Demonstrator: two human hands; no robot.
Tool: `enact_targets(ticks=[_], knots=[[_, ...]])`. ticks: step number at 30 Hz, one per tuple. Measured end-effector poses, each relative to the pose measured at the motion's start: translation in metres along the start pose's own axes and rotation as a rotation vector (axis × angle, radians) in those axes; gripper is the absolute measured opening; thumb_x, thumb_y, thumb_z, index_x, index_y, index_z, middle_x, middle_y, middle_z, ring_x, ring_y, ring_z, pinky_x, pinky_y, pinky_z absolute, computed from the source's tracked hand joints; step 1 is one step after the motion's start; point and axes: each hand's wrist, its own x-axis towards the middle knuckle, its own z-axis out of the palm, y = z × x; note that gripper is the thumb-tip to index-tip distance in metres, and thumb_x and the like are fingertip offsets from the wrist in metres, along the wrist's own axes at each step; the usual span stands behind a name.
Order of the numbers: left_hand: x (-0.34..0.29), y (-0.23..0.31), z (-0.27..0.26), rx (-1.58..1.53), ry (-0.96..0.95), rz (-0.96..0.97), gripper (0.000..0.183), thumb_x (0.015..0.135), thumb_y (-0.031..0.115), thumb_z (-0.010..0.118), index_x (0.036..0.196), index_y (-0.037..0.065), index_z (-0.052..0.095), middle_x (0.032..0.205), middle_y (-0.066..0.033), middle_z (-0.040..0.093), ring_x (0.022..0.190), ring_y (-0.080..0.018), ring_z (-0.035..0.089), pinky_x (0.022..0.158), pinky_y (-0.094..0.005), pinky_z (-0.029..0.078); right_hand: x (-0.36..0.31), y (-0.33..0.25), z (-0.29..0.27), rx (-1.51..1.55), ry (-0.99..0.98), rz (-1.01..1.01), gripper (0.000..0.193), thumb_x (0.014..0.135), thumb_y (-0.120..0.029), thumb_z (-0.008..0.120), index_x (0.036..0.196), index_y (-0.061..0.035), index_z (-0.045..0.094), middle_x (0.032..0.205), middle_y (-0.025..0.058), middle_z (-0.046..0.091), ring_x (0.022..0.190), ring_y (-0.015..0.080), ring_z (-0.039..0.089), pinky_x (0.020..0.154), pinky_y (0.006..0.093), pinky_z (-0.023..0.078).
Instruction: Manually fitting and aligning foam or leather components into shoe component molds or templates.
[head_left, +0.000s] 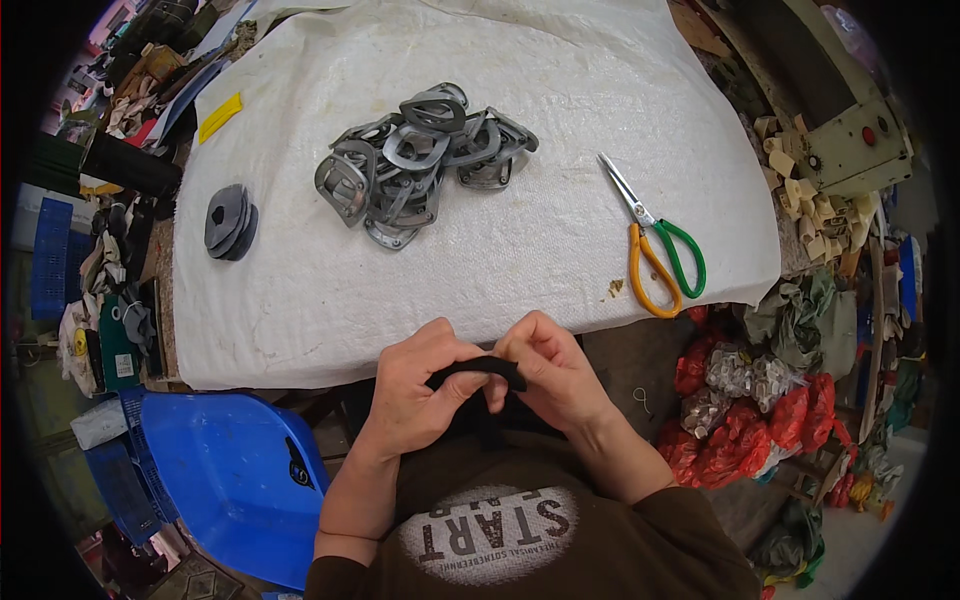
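Note:
Close to my body, just off the table's front edge, both hands hold a black, curved, band-like piece (475, 371). My left hand (415, 385) is closed around its left end, with the thumb on its near side. The fingers of my right hand (550, 368) pinch the other end. I cannot tell exactly what kind of part it is. Beyond my hands lies a heap of grey, rounded frame-shaped parts (410, 165). To the right rest scissors (643, 215) with one orange and one green handle, their blades slightly apart and pointing away.
White woven sheeting (540, 250) covers the table. At its left are a stack of dark grey flat pieces (228, 222) and a yellow strip (220, 118). A blue tub (215, 480) containing a small black part (298, 462) stands lower left. Red plastic bags (735, 450) lie lower right.

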Motion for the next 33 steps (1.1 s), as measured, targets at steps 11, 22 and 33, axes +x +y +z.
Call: enact_targets(ticks=[11,22,33], knots=[[-0.008,-0.001,0.021,-0.57,0.315,-0.248,0.031,0.084,0.01,0.063,0.109,-0.004,0.05,0.09,-0.0074,0.061,0.079,-0.0105,0.057,0.073,-0.0245,0.046,0.003,-0.006,0.001,-0.261,-0.036,-0.27,0.038,0.087,-0.019,0.06,0.117,-0.0014,0.044,0.093,0.0084,0.061,0.084,0.0122,0.057,0.075,0.0228,0.044],[-0.016,-0.009,0.02,-0.625,0.325,-0.267,0.015,0.086,0.009,0.061,0.088,0.001,0.049,0.083,-0.0072,0.062,0.076,-0.0086,0.057,0.071,-0.0215,0.045,-0.002,0.0,-0.002,-0.386,-0.005,-0.204,0.02,0.089,-0.018,0.057,0.096,-0.0035,0.046,0.09,0.0149,0.059,0.086,0.0196,0.057,0.08,0.0362,0.044],[-0.019,-0.018,0.024,-0.634,0.302,-0.225,0.017,0.085,0.011,0.063,0.084,0.001,0.049,0.075,-0.0023,0.055,0.068,-0.006,0.051,0.063,-0.0193,0.041,0.004,0.01,0.01,-0.095,-0.004,-0.257,0.014,0.088,-0.017,0.057,0.088,-0.0065,0.048,0.08,0.0097,0.057,0.077,0.0189,0.051,0.074,0.0329,0.04]])
